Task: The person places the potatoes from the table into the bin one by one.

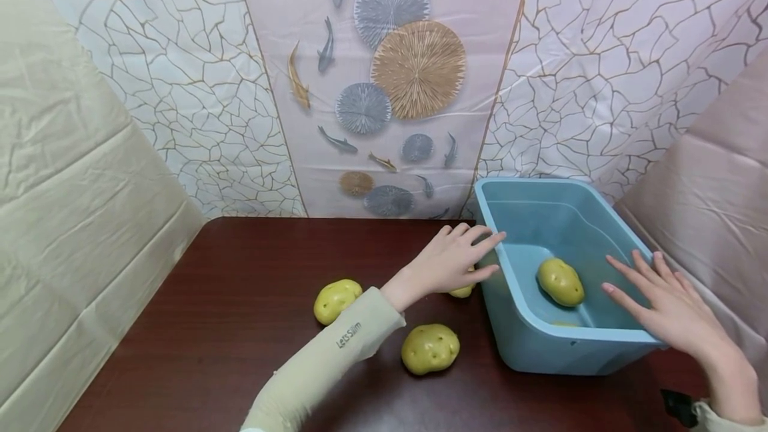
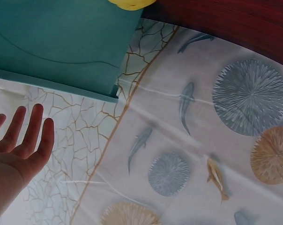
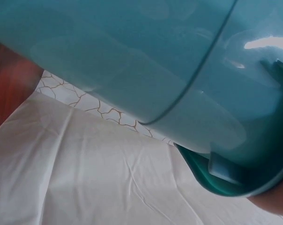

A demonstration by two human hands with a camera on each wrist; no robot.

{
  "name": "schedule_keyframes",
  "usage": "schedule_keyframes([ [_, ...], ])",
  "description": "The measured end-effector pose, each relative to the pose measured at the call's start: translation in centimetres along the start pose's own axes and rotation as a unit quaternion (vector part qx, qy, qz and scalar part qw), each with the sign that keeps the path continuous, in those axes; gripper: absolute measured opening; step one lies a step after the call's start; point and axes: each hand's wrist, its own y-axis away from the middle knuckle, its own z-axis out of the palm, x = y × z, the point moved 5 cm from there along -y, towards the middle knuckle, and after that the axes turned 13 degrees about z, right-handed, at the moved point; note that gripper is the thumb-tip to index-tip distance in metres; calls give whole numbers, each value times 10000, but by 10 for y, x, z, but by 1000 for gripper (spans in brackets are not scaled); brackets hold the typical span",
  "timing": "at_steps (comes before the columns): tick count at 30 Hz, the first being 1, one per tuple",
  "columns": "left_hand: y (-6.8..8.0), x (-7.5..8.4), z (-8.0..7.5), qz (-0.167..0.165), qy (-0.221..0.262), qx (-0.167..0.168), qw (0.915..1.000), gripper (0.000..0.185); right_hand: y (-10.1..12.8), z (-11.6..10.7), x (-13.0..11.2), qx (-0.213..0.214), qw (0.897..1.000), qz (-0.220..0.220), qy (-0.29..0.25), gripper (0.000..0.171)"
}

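Tub: blue plastic tub (image 1: 558, 219) stands on the dark bench (image 1: 240, 299) at the right, near the patterned backdrop (image 1: 390, 72).
Tub contents: one yellow potato (image 1: 561, 281) lies on the tub floor, toward the near wall.
Bench potatoes: one potato (image 1: 336, 299) left of the sleeve, one (image 1: 429, 349) near the tub's front corner, and a third (image 1: 462, 291) half hidden under the left hand, just beside the tub's left wall.
Left hand (image 1: 454, 260): grip apart, fingers straight, fingertips at the tub's left rim, palm over the hidden potato; whether it touches the potato cannot be told.
Right hand (image 1: 666, 302): grip apart, fingers spread flat over the tub's near right rim, holding nothing.
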Motion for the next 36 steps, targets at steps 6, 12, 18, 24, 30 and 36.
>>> schedule_keyframes([
  [6, 5, -2, 2, -68, 141, -32, 9999, 49, 0, 0, 1, 43, 10000, 7, -51, 68],
  [12, 9, -1, 8, -59, 52, -48, 10000, 48, -1, 0, 1, 40, 10000, 30, -41, 68],
  [18, 14, -3, 17, -69, 43, 158, 9998, 46, -1, 1, 1, 4, 10000, 62, -37, 68],
  [24, 18, -9, 25, -177, 248, 194, 9993, 44, -1, 1, 1, 18, 10000, 62, -49, 68],
  [30, 21, -14, 36, -206, 436, 312, 9984, 40, 0, 0, 0, 93, 9999, 46, -69, 67],
  [36, 22, -16, 45, -172, 428, 575, 9973, 37, 1, 0, 0, 131, 9999, 26, -80, 66],
])
